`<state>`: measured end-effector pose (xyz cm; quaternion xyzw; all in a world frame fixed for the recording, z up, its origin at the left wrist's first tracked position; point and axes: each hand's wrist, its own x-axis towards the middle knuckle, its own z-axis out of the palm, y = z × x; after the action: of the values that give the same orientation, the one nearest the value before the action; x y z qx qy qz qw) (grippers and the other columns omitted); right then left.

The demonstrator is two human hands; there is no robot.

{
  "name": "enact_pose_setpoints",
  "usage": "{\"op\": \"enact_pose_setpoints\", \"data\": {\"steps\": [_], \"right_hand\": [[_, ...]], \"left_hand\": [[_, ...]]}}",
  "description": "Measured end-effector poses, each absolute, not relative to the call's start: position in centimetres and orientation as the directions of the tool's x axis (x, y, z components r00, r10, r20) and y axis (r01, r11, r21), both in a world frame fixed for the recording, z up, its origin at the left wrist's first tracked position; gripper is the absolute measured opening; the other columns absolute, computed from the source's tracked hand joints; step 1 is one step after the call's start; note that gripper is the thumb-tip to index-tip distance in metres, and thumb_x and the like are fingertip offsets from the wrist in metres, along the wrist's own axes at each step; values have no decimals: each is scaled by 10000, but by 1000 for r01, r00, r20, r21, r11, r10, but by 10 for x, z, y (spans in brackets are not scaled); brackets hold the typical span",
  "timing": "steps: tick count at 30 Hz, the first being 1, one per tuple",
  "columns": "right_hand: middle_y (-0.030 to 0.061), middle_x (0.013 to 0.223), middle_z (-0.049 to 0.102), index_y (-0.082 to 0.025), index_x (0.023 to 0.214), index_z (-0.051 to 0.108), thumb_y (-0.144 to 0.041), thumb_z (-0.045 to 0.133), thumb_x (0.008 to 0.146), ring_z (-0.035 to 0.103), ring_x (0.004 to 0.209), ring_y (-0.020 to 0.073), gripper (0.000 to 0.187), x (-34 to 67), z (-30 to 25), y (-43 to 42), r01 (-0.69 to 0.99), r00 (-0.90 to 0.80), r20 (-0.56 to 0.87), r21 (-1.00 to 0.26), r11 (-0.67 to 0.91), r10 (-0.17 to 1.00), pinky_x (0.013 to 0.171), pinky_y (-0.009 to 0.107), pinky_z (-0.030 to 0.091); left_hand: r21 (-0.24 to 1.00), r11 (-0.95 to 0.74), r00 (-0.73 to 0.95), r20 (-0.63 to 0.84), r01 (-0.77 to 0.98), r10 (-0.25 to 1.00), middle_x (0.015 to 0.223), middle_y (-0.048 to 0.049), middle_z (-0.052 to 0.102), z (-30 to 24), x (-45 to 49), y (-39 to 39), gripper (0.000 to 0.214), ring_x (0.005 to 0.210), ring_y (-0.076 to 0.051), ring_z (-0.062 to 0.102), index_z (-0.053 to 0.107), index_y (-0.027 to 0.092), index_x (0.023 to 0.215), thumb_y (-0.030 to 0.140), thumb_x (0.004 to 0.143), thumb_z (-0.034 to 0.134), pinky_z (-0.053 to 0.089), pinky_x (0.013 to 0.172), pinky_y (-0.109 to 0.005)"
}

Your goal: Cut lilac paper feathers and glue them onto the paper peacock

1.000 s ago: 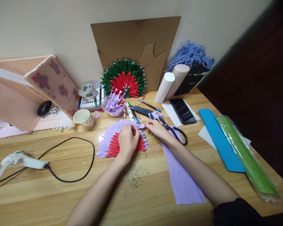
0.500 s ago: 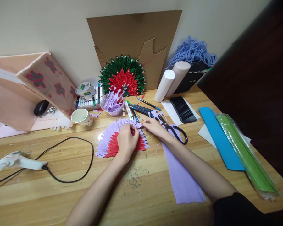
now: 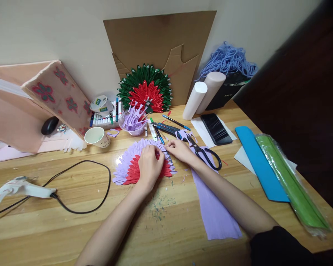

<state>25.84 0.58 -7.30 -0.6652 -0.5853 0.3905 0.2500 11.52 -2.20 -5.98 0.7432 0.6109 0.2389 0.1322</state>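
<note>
A petal (image 3: 162, 148) is pinched by the right hand (image 3: 180, 150) at the paper fan (image 3: 127, 163); the left hand's (image 3: 151, 164) grip is hidden.

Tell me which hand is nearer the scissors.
Right. The right hand is just to the left of the scissors, close beside them; the left hand is farther left, over the paper fan.

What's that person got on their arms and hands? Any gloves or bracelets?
No gloves or bracelets that I can see: the left hand and right hand are both bare, wrists too. A plain black sleeve covers the right arm down to about the elbow, with no markings showing. The left forearm is bare.
</note>
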Motion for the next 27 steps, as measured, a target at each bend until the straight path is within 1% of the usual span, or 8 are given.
{"op": "enact_pose_setpoints", "data": {"steps": [7, 11, 19, 22, 24, 25, 27], "right_hand": [[-24, 583, 541, -170, 680, 570, -284, 540, 716, 485, 547, 117, 122, 254, -74, 4, 569, 27, -209, -801, -187, 978, 544, 223, 342], [-32, 561, 540, -174, 681, 557, -270, 543, 725, 474, 517, 110, 106, 253, -75, 3, 537, 3, -205, -825, -175, 979, 541, 224, 343], [-32, 571, 537, -176, 681, 556, -340, 546, 739, 474, 529, 113, 174, 260, -77, 5, 529, -17, -200, -833, -161, 980, 531, 225, 338], [-24, 585, 549, -176, 714, 561, -360, 535, 758, 487, 544, 120, 192, 267, -76, 4, 546, -10, -186, -824, -150, 982, 526, 226, 340], [-14, 631, 570, -174, 770, 571, -325, 526, 777, 501, 569, 122, 157, 270, -73, 1, 563, -9, -128, -820, -101, 992, 543, 227, 356], [-5, 673, 582, -175, 807, 577, -296, 516, 791, 508, 587, 122, 136, 271, -71, -1, 580, -27, -74, -813, -45, 997, 560, 229, 368], [20, 778, 595, -183, 865, 593, -240, 499, 817, 525, 651, 130, 119, 272, -66, -5, 637, -107, 65, -762, 118, 992, 616, 243, 393]], "left_hand": [[454, -225, 148, 198, 862, 969, 805, -43, 576, -61, 116, -22, 76, 816, -190, 528, 510, 192, 769, 227, 822, 468, 406, 695, -285], [441, -231, 156, 200, 867, 967, 828, -48, 581, -61, 116, -22, 79, 836, -197, 526, 523, 190, 783, 227, 826, 468, 405, 704, -287], [402, -272, 199, 214, 874, 956, 870, -54, 583, -64, 116, -23, 111, 848, -194, 522, 553, 182, 817, 230, 848, 458, 404, 707, -283], [404, -296, 228, 209, 866, 951, 880, -52, 586, -63, 116, -23, 139, 854, -192, 523, 577, 180, 823, 241, 858, 457, 406, 709, -283], [403, -310, 246, 203, 861, 948, 886, -54, 587, -60, 115, -24, 158, 849, -194, 525, 593, 178, 831, 247, 863, 454, 407, 705, -287], [404, -321, 258, 202, 857, 945, 892, -56, 586, -59, 114, -25, 166, 847, -194, 526, 600, 177, 835, 247, 865, 452, 408, 709, -289], [411, -346, 285, 204, 843, 937, 904, -61, 583, -54, 109, -28, 179, 844, -192, 527, 609, 176, 843, 246, 871, 447, 410, 719, -290]]}}
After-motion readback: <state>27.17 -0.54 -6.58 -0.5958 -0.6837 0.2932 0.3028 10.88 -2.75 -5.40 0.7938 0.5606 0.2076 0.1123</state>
